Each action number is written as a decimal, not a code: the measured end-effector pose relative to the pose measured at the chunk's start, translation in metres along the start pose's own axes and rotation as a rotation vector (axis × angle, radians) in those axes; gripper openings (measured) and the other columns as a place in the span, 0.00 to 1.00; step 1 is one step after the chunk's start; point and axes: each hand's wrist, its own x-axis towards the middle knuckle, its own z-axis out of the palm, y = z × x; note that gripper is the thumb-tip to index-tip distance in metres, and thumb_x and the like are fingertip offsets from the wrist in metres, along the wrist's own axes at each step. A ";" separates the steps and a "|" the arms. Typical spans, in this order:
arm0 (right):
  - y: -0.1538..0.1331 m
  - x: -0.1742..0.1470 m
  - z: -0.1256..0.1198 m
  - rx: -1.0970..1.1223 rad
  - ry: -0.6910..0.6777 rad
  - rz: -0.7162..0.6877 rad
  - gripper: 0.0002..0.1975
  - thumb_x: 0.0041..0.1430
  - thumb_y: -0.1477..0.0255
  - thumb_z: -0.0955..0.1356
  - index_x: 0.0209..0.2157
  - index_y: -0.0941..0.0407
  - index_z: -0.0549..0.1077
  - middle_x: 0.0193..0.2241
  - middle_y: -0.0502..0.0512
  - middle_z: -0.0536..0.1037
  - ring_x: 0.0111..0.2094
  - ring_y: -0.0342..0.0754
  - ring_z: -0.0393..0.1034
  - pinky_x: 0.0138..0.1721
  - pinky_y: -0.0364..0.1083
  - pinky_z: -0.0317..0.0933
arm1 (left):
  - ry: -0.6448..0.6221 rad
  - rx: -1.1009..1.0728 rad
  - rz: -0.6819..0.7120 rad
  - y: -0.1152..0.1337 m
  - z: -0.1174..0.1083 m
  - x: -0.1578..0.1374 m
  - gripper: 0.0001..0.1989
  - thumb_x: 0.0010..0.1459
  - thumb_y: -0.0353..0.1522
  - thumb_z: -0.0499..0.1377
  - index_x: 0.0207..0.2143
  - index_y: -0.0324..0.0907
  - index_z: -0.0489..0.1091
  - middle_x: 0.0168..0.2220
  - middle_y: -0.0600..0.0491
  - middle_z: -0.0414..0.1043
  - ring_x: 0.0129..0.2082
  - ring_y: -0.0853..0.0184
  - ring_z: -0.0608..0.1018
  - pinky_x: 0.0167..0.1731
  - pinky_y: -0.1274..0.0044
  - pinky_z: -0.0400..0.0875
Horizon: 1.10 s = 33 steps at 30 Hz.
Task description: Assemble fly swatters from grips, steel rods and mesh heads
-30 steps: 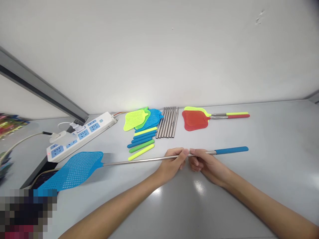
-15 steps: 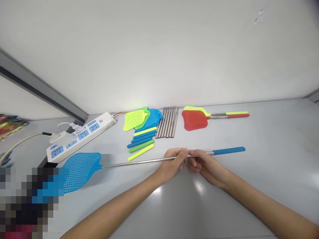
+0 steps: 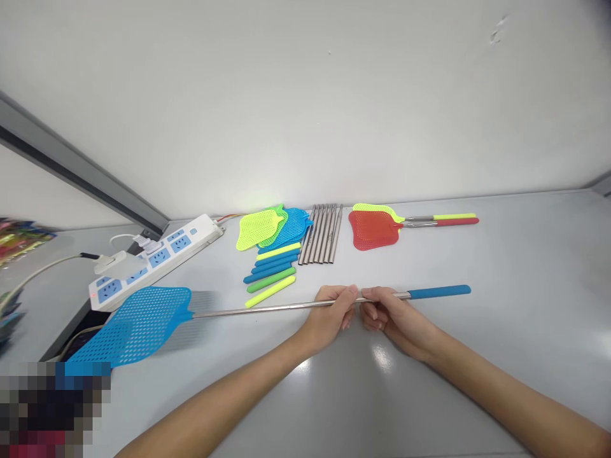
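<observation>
A blue fly swatter with a long, extended metal rod and a blue grip lies across both hands, above the table. My left hand is closed round the middle of the rod, thumb on top. Close to its right, my right hand pinches the same rod just short of the blue grip. The swatter's flat mesh head points left, its lower corner covered by a pixelated patch. Behind my hands lie several metal rods side by side, and several loose coloured grips.
Left of the rods lie loose mesh heads, the front one yellow. At the back right, a red fly swatter overlaps a yellow one. A white power strip with plugs and cables stands at the left. A wall rises behind the table.
The swatter's head has shifted slightly up and left, and its grip end has dipped a little. Both hands keep their hold in nearly the same place.
</observation>
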 end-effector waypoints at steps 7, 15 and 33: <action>0.001 0.000 0.001 0.013 0.027 -0.022 0.18 0.52 0.71 0.61 0.11 0.57 0.58 0.13 0.46 0.53 0.18 0.40 0.49 0.23 0.44 0.44 | 0.021 -0.002 0.014 0.000 0.001 0.000 0.23 0.56 0.37 0.47 0.10 0.40 0.53 0.09 0.59 0.51 0.13 0.75 0.59 0.17 0.79 0.54; 0.001 0.000 -0.001 0.004 0.049 -0.031 0.18 0.52 0.71 0.61 0.11 0.57 0.59 0.12 0.45 0.50 0.17 0.40 0.48 0.23 0.44 0.44 | 0.036 0.042 0.021 0.001 0.002 0.000 0.24 0.56 0.37 0.47 0.09 0.40 0.52 0.09 0.59 0.50 0.13 0.75 0.59 0.17 0.79 0.53; -0.011 -0.006 -0.001 -0.086 0.111 0.041 0.17 0.50 0.71 0.61 0.11 0.57 0.57 0.12 0.46 0.52 0.17 0.40 0.46 0.21 0.44 0.42 | 0.043 0.022 -0.022 0.003 0.002 0.000 0.23 0.55 0.38 0.47 0.10 0.41 0.51 0.08 0.60 0.48 0.12 0.75 0.58 0.16 0.79 0.53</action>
